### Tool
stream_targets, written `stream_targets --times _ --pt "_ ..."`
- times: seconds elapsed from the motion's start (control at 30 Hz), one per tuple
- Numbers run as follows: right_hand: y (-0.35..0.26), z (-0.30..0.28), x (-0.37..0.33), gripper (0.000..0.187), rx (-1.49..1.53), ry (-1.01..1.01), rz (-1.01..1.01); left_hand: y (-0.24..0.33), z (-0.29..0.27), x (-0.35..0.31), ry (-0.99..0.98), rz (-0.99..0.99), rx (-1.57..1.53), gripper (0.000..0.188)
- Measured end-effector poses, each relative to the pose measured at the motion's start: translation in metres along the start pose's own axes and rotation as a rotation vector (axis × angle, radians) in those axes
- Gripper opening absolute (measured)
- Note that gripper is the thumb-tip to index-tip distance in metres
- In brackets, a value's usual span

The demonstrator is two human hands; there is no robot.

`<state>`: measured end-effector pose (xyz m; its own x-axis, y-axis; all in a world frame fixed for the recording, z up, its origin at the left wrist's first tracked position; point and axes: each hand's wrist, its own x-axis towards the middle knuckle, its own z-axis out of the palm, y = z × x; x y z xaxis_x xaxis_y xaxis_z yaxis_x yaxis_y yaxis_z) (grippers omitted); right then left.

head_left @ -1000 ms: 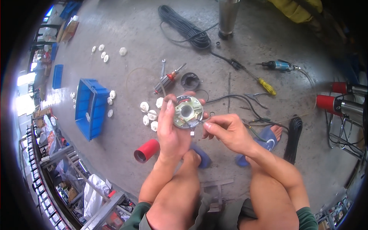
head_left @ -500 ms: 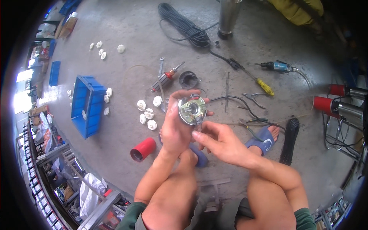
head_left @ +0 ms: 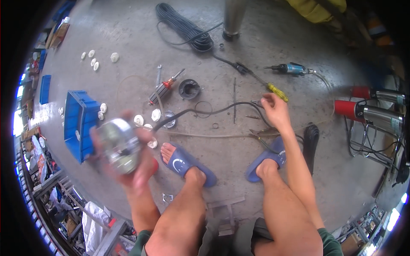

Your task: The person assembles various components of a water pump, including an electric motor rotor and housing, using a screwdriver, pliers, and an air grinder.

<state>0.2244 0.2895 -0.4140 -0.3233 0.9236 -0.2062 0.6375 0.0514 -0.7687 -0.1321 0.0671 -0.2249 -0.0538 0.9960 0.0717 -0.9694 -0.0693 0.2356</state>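
Note:
My left hand (head_left: 143, 170), smeared by motion, is closed around a round silvery metal housing (head_left: 121, 145) with pale green parts on its face. A black cable (head_left: 183, 112) runs from beside the housing across the floor to the right. My right hand (head_left: 275, 112) reaches down to the floor, its fingers curled over the handles of a pair of pliers (head_left: 255, 102), whose jaw end sticks out to the left. Right beside those fingers lies a yellow-handled screwdriver (head_left: 277, 91). Below them rests another pair of pliers (head_left: 259, 135).
A blue bin (head_left: 81, 123) and several white plastic wheels (head_left: 156, 115) lie left. A motor rotor (head_left: 162, 91), a black ring (head_left: 189, 89) and a coiled cable (head_left: 183, 27) are farther off. Red-capped metal cylinders (head_left: 380, 115) and a blue air tool (head_left: 292, 68) are at right.
My left hand has swung left with the metal housing, away from my right hand. My right hand has left the housing and reached out right to the pliers. The view has shifted slightly.

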Motion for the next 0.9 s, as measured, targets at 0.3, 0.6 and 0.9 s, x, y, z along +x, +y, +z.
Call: stream_targets --times 0.3,0.6,0.9 --pt "-0.011 0.055 -0.031 0.020 -0.255 -0.653 -0.334 0.061 0.074 -0.030 0.264 0.290 0.248 0.055" --pt "-0.046 0.163 0.024 0.011 -0.524 -0.517 -0.874 -0.038 -0.063 -0.018 0.769 -0.093 0.290 0.085" --pt "-0.159 0.083 0.008 0.011 -0.123 -0.163 -0.713 -0.027 -0.047 -0.008 0.629 -0.169 0.595 0.088"
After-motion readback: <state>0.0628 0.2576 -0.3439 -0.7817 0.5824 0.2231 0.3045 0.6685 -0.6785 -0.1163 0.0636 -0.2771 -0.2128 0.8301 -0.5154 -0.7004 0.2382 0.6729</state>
